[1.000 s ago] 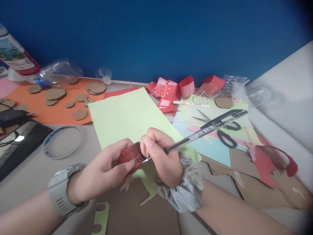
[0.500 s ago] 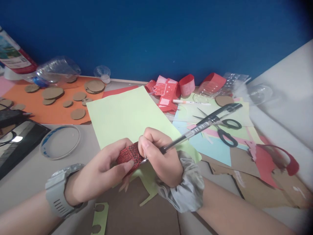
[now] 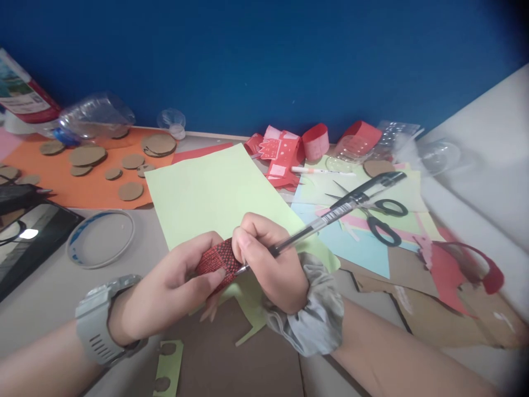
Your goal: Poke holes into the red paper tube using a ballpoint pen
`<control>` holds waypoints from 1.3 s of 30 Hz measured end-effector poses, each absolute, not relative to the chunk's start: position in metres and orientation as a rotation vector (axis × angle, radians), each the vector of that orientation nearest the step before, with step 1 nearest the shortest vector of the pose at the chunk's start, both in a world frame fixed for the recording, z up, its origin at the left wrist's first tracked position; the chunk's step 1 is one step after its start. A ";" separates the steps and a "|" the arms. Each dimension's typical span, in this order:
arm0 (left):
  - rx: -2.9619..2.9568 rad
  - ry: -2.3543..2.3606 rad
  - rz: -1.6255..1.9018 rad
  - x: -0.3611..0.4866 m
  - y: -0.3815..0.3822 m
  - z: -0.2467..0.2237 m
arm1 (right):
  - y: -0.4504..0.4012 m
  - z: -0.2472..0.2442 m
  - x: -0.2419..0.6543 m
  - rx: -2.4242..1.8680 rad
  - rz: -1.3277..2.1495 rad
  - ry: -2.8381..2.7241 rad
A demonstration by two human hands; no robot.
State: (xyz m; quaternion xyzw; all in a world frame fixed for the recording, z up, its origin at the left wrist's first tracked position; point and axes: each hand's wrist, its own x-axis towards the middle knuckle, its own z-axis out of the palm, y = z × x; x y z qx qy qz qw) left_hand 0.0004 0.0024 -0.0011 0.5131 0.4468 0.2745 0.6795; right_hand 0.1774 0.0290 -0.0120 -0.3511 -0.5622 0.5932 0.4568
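A small red piece (image 3: 215, 260) covered with black marks is pinched in my left hand (image 3: 182, 284), its thumb on the front. My right hand (image 3: 268, 262) is closed round a black-capped clear pen (image 3: 326, 220), whose tip meets the right edge of the red piece. The pen slants up to the right. Behind both hands lies a light green sheet (image 3: 206, 193). Below them, a cut green scrap (image 3: 248, 309) rests on brown cardboard (image 3: 235, 364).
Black-handled scissors (image 3: 382, 220) lie on coloured papers at the right. Cardboard discs (image 3: 87, 155) sit on orange paper (image 3: 61, 187) at the left, near a tape ring (image 3: 101, 240). Red paper pieces (image 3: 281, 154) stand by the blue wall. A dark glossy device (image 3: 33, 242) is far left.
The view has shifted very slightly. The pen's capped end has dipped a little to the left; both hands keep their holds.
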 end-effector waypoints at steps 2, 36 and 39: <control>1.156 1.003 0.608 0.001 0.003 -0.001 | 0.029 -0.012 0.177 -0.854 1.465 -1.393; 1.191 0.957 0.595 -0.002 0.005 -0.003 | 0.029 -0.015 0.177 -0.837 1.456 -1.391; 1.174 0.970 0.624 -0.001 0.006 -0.003 | 0.030 -0.015 0.178 -0.828 1.460 -1.404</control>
